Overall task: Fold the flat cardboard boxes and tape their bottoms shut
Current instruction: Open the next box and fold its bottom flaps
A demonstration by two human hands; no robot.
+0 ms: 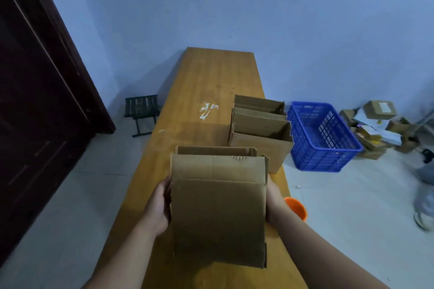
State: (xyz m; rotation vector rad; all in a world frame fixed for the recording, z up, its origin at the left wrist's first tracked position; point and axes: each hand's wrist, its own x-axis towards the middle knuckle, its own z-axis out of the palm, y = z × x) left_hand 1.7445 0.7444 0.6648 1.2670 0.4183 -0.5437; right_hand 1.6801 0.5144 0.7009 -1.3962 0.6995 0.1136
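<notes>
A flat brown cardboard box [218,209] is held upright above the near part of the long wooden table [202,91]. My left hand [158,206] grips its left edge and my right hand [274,204] grips its right edge, fingers hidden behind the cardboard. Two opened-up boxes stand on the table's right side: a nearer one [260,141] and a farther one [258,103], both with top flaps up.
An orange round object [297,210] shows at the table's right edge by my right wrist. A blue plastic crate [321,138] sits on the floor to the right, with a pile of cardboard and papers [378,129] beyond. A small dark stool [142,111] and a dark door [40,91] are at left.
</notes>
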